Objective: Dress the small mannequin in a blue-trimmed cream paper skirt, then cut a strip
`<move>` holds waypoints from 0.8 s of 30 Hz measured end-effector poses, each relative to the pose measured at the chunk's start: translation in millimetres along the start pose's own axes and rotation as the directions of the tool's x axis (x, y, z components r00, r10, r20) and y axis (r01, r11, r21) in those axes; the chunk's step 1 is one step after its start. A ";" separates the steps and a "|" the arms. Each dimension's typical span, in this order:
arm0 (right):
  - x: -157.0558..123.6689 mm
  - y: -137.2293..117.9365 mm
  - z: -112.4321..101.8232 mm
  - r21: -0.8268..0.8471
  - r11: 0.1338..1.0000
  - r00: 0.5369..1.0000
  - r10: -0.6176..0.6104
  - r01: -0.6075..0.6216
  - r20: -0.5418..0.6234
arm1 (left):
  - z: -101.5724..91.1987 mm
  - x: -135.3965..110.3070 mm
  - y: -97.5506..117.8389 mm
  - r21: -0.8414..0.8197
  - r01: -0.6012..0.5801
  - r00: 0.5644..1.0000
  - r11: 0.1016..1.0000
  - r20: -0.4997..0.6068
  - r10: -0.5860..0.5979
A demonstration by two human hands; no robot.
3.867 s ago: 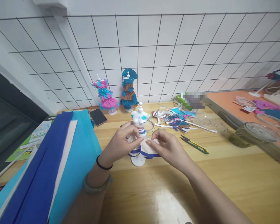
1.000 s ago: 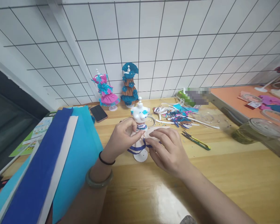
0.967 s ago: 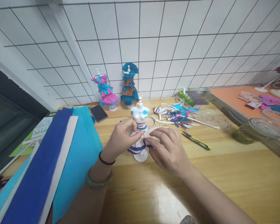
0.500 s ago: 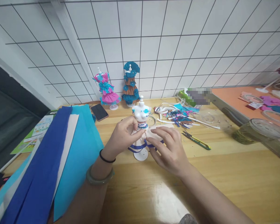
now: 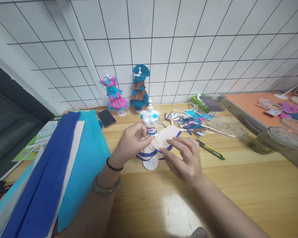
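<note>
A small white dress-form mannequin with blue flowers on its chest stands upright on a round white base. From its waist spreads a pale paper skirt with a dark blue border. My left hand is closed at the front of the waist, thumb and fingers pinching the gathered top of the skirt. On the other side, my right hand has its fingers apart, the tips at or just by the skirt's right part; contact is hard to make out. That part of the skirt fans out flat to the right.
Two dressed mannequins, one pink and blue, one brown and teal, stand by the wall. Crepe paper sheets lie left, near a phone. Right are paper scraps, yellow-green thread snips and a jar.
My right hand has drawn back slightly to the right, and the skirt's right part now shows raised and fanned out. My left hand keeps its pinch at the waist.
</note>
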State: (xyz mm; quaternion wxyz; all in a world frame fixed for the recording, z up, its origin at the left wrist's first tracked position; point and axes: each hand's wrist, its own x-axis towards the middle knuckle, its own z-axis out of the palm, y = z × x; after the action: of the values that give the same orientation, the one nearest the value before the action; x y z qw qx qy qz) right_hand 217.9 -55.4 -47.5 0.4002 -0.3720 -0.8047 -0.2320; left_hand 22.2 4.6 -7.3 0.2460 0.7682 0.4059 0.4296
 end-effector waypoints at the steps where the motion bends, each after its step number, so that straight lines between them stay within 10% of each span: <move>1: 1.2 -1.3 0.5 -0.014 1.000 1.000 0.006 -0.006 -0.017 | 0.5 -0.2 0.4 -0.004 -0.001 1.000 1.000 -0.001 0.001; 24: -1.3 -9.5 12.7 0.073 0.994 0.997 -0.078 0.079 -0.009 | 1.4 -0.5 -1.9 -0.028 -0.003 1.000 1.000 -0.020 0.003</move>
State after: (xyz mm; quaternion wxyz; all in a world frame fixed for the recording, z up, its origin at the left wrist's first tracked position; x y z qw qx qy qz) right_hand 205.0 -53.2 -56.5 0.4067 -0.3244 -0.8254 -0.2191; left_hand 22.4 5.1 -9.6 0.2519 0.7609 0.4013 0.4433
